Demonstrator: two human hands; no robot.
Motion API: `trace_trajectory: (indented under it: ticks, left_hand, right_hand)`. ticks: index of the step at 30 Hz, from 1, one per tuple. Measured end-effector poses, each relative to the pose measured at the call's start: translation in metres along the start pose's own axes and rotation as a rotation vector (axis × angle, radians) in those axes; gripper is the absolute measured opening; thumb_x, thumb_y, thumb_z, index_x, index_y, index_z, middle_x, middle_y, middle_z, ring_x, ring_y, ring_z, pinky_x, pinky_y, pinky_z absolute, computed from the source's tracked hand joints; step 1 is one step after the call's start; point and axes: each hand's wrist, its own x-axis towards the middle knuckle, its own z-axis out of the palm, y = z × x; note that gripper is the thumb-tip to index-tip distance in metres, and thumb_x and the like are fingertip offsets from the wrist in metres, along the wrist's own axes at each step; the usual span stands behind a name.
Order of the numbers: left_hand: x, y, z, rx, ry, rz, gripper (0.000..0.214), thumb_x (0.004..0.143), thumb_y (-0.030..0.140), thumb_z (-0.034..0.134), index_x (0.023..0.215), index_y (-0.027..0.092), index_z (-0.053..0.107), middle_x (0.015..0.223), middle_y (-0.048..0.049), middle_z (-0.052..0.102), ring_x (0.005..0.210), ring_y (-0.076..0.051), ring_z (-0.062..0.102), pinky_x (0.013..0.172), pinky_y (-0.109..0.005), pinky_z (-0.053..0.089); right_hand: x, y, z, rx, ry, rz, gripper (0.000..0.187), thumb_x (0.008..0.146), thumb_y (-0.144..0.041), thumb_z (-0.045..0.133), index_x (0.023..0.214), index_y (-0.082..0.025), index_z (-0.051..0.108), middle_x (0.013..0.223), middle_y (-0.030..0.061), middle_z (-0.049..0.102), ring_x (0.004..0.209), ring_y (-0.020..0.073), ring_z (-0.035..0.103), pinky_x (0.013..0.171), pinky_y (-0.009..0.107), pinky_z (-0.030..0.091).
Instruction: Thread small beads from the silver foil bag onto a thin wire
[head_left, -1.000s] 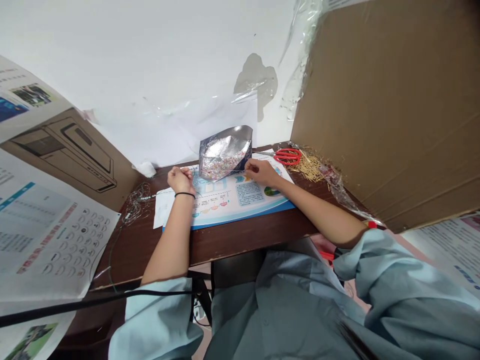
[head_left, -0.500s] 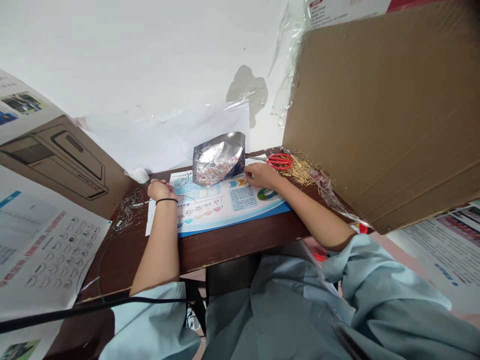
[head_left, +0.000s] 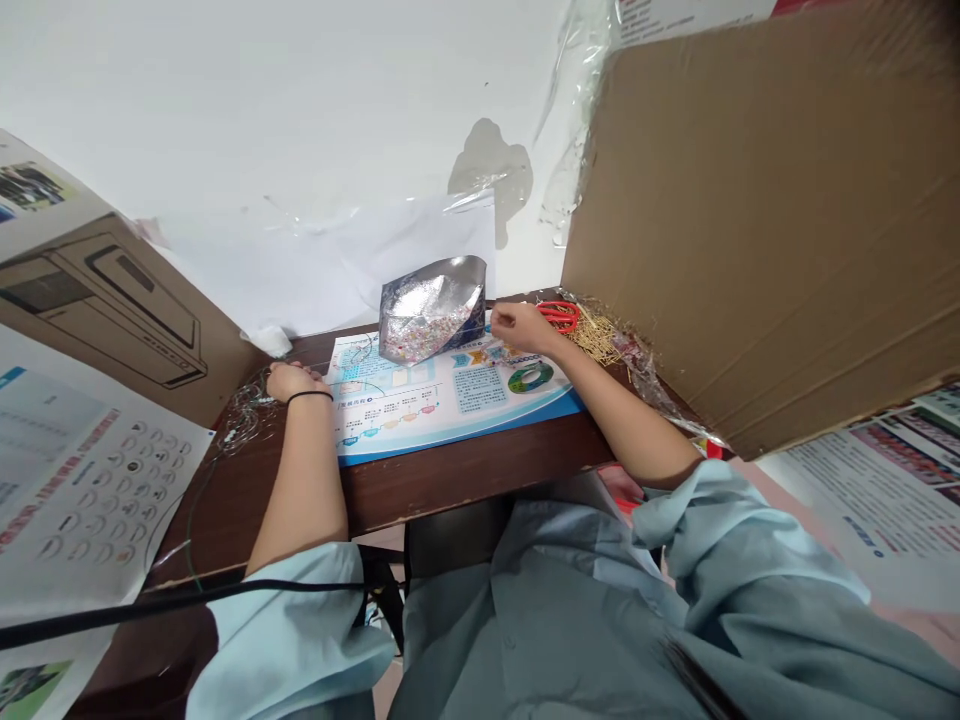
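Note:
My left hand, a dark band round its wrist, is closed at the left edge of a printed blue-and-white sheet. Beside it on the left lies a tangle of clear thread with small white beads. My right hand has its fingers pinched together above the sheet's right part. Whatever either hand grips is too small or hidden to make out. Between the hands an open silver-lined pouch leans, with tiny multicoloured beads in it. Red-handled scissors lie just beyond my right hand, their blades mostly hidden.
A pile of thin straw-coloured sticks and crumpled clear plastic lie at the right. Cardboard panels stand at left and right. A white wad sits at the back left of the dark brown table.
My left hand has shifted left, towards the thread tangle. My right hand has moved slightly away from me, nearer the scissors, still pinched. The whole view has shifted a little.

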Motion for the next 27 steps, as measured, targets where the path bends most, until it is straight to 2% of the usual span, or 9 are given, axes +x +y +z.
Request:
trace_trajectory:
  ticks: [3,5,9,11,13,17,20,23,27]
  left_hand:
    - [-0.02,-0.002,0.021,0.008,0.084,0.176,0.023,0.096,0.006,0.028,0.078,0.019,0.036,0.05,0.0081,0.032,0.043,-0.006,0.027,0.041,-0.018,0.015]
    - [-0.042,-0.004,0.035,0.018,-0.141,0.134,0.017,0.091,0.006,0.042,0.08,0.018,0.043,0.048,0.0082,0.035,0.041,-0.006,0.028,0.04,-0.019,0.015]
    - [-0.083,-0.012,0.049,0.05,-0.881,-0.268,0.023,0.08,0.027,0.069,0.074,0.017,0.05,0.053,0.0049,0.046,0.038,-0.003,0.024,0.039,-0.019,0.013]
    - [-0.091,-0.018,0.049,0.135,-1.083,-0.346,0.03,0.072,0.033,0.077,0.071,0.015,0.053,0.062,-0.0008,0.057,0.039,-0.001,0.026,0.039,-0.019,0.014]
    - [-0.092,-0.022,0.046,0.219,-1.186,-0.345,0.031,0.071,0.036,0.077,0.071,0.014,0.056,0.073,-0.0059,0.064,0.041,-0.001,0.029,0.04,-0.02,0.016]
    - [-0.09,-0.025,0.045,0.371,-1.223,-0.218,0.029,0.074,0.041,0.073,0.07,0.014,0.062,0.069,-0.0028,0.06,0.044,-0.003,0.029,0.042,-0.022,0.019]
    - [-0.096,-0.023,0.05,0.541,-1.112,-0.026,0.028,0.076,0.043,0.069,0.073,0.015,0.068,0.053,0.0028,0.047,0.045,-0.006,0.029,0.044,-0.023,0.021]
    - [-0.104,-0.022,0.056,0.659,-1.008,0.148,0.025,0.075,0.039,0.068,0.07,0.015,0.068,0.053,0.0024,0.049,0.049,-0.008,0.034,0.046,-0.023,0.025]
    - [-0.108,-0.028,0.059,0.698,-0.997,0.2,0.021,0.075,0.036,0.067,0.068,0.015,0.068,0.055,0.0015,0.053,0.051,-0.009,0.038,0.048,-0.024,0.029]
  right_hand:
    - [-0.002,-0.008,-0.002,0.238,-0.05,0.027,0.006,0.083,-0.019,0.048,0.078,-0.02,0.05,0.061,-0.0021,0.053,0.06,0.012,0.049,0.061,0.027,0.037]
    - [-0.004,-0.012,0.0,0.166,-0.042,-0.004,0.007,0.083,-0.019,0.049,0.077,-0.02,0.052,0.06,-0.0024,0.051,0.059,0.0114,0.047,0.06,0.027,0.035]
    - [-0.008,-0.014,0.008,-0.219,-0.08,-0.054,0.014,0.082,-0.014,0.049,0.074,-0.018,0.06,0.07,0.0036,0.059,0.066,0.0141,0.049,0.063,0.03,0.032]
    - [-0.009,-0.011,0.011,-0.374,-0.113,-0.026,0.016,0.084,-0.017,0.048,0.078,-0.017,0.063,0.077,0.008,0.063,0.07,0.017,0.052,0.062,0.031,0.032]
    - [-0.009,-0.009,0.013,-0.467,-0.137,0.01,0.019,0.087,-0.021,0.048,0.083,-0.017,0.066,0.083,0.0115,0.065,0.073,0.0196,0.055,0.062,0.031,0.032]
    - [-0.009,-0.008,0.017,-0.461,-0.099,-0.041,0.019,0.087,-0.021,0.049,0.084,-0.016,0.067,0.089,0.0132,0.067,0.087,0.0243,0.057,0.068,0.033,0.038]
    - [-0.012,-0.016,0.03,-0.128,-0.03,-0.164,0.018,0.089,-0.026,0.051,0.088,-0.019,0.067,0.093,0.0076,0.069,0.092,0.0214,0.059,0.078,0.034,0.043]
    - [-0.016,-0.027,0.048,0.268,-0.058,-0.137,0.021,0.087,-0.037,0.055,0.098,-0.02,0.064,0.094,0.0039,0.07,0.085,0.0165,0.063,0.076,0.03,0.047]
    - [-0.019,-0.032,0.062,0.413,-0.042,-0.056,0.024,0.077,-0.036,0.067,0.094,-0.019,0.064,0.082,0.0026,0.07,0.077,0.0153,0.064,0.072,0.028,0.047]
